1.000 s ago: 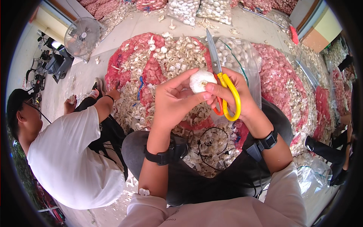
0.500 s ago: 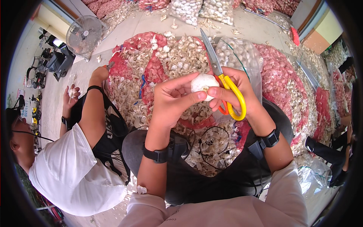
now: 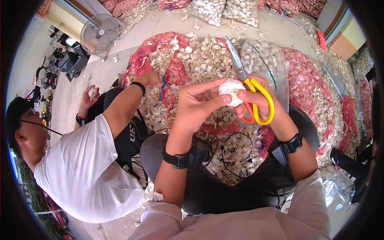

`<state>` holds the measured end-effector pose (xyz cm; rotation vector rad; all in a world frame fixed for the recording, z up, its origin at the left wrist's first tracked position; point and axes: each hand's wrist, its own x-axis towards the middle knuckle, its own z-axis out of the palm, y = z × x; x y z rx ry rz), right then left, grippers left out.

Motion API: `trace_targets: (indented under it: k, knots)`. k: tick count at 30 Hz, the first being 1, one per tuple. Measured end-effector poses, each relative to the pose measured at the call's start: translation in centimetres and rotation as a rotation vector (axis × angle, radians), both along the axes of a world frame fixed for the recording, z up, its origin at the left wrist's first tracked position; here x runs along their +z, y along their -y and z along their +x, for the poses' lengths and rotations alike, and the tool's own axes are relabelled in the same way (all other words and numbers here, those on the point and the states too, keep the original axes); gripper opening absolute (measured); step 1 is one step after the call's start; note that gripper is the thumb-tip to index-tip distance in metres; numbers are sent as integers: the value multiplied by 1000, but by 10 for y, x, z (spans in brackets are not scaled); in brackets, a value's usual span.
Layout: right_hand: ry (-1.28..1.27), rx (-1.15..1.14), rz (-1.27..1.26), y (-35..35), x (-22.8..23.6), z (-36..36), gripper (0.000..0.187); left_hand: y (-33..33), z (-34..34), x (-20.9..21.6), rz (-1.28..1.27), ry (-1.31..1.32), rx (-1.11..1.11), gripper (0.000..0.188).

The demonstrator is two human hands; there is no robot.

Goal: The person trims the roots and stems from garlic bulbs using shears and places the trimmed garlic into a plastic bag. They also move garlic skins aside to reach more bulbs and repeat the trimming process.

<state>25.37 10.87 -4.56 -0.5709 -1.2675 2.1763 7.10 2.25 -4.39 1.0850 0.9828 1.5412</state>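
A white garlic bulb (image 3: 231, 91) is pinched between my two hands above my lap. My left hand (image 3: 202, 98) has its thumb and fingers around the bulb's left side. In my right hand (image 3: 260, 96) is a pair of scissors (image 3: 256, 107) with one yellow and one red handle, the blades pointing up and away from me. That hand's thumb also presses on the bulb's right side. Behind the bulb lies a heap of garlic and dry skins (image 3: 208, 60) on red mesh sacking (image 3: 176, 76).
A co-worker (image 3: 84, 160) sits close at my left, one hand holding a garlic bulb. A clear bag of garlic (image 3: 264, 60) stands behind my right hand. Red mesh sacks (image 3: 308, 92) lie to the right. A fan (image 3: 99, 34) stands at the far left.
The view has shifted, so the scene sits further right. The bulb has turned slightly between my hands. The co-worker's near arm has swung over the heap.
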Motion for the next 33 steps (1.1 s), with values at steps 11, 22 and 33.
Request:
trace_targets:
  k: [11, 22, 33]
  knots:
    - [148, -36, 175, 1, 2, 9, 25, -11, 17, 0, -328, 121, 46, 30]
    - [146, 30, 201, -10, 4, 19, 36, -16, 17, -10, -294, 228, -51, 27]
    - [181, -166, 459, -27, -39, 51, 60, -28, 58, -37, -256, 521, -47, 11]
